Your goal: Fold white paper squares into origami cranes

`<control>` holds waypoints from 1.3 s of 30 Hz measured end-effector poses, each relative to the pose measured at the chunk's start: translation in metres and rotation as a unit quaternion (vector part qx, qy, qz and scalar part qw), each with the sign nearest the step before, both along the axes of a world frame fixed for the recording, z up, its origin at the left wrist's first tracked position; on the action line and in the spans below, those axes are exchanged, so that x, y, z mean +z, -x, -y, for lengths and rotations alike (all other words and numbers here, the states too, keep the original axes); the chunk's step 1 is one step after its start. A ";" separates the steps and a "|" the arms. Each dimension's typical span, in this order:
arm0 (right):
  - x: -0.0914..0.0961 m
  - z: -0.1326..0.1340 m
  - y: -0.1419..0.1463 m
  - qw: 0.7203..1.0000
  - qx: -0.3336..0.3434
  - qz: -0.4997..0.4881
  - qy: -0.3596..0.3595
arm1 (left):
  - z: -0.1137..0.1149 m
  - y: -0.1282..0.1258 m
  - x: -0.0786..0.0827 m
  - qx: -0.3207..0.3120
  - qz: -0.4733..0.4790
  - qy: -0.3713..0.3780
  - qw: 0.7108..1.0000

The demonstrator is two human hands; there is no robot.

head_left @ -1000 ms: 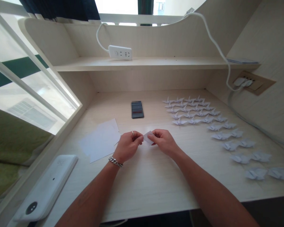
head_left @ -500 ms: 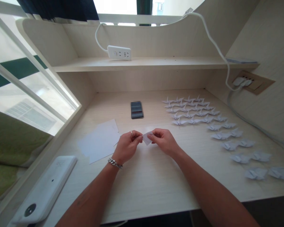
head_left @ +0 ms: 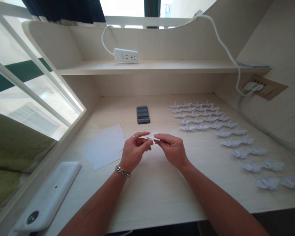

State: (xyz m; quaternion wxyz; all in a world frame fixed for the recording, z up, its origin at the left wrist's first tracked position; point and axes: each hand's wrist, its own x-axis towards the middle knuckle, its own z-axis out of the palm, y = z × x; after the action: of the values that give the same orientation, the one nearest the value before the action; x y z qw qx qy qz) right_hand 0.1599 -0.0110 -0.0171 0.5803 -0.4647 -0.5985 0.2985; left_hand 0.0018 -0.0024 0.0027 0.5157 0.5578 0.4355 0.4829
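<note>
A small folded piece of white paper is held nearly edge-on above the desk. My right hand pinches its right side between thumb and fingers. On the other side, my left hand, with a ring and a chain bracelet, has its index finger raised apart from the thumb. The paper's left tip lies in that gap; whether the thumb touches it, I cannot tell. White paper sheets lie overlapping just left of my left hand. Folded paper cranes stand in rows to the right.
A dark phone-like object, its face pixelated, lies beyond my hands. A long white device sits at the desk's left edge. Flatter folded paper pieces line the right side. A power strip rests on the shelf.
The folded paper has tilted from showing its face to nearly edge-on. My left index finger has lifted away from the thumb, loosening its pinch. The camera view has shifted slightly.
</note>
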 end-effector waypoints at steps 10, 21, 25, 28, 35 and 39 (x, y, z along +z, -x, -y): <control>0.000 0.002 0.003 1.000 0.009 0.009 -0.015 | 0.000 -0.003 -0.003 0.038 0.027 -0.025 0.999; 0.001 0.003 0.002 0.999 0.006 0.032 -0.040 | 0.000 -0.002 -0.003 0.028 0.039 -0.025 0.999; 0.000 0.003 0.002 0.998 0.003 0.043 -0.053 | 0.000 -0.002 -0.002 0.021 0.047 -0.026 0.998; 0.000 0.003 0.002 0.997 0.002 0.047 -0.058 | 0.000 -0.002 -0.001 0.018 0.047 -0.030 0.998; 0.000 0.002 0.002 0.997 0.000 0.041 -0.060 | -0.001 -0.002 -0.004 0.018 0.051 -0.035 0.998; -0.001 0.001 0.002 0.996 -0.002 0.051 -0.072 | -0.001 -0.002 -0.003 0.019 0.046 -0.036 0.998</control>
State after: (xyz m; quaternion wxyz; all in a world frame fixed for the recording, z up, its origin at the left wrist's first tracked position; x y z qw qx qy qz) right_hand 0.1579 -0.0124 -0.0184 0.5817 -0.4375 -0.6465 0.2287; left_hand 0.0037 -0.0010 -0.0007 0.5055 0.5450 0.4039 0.5332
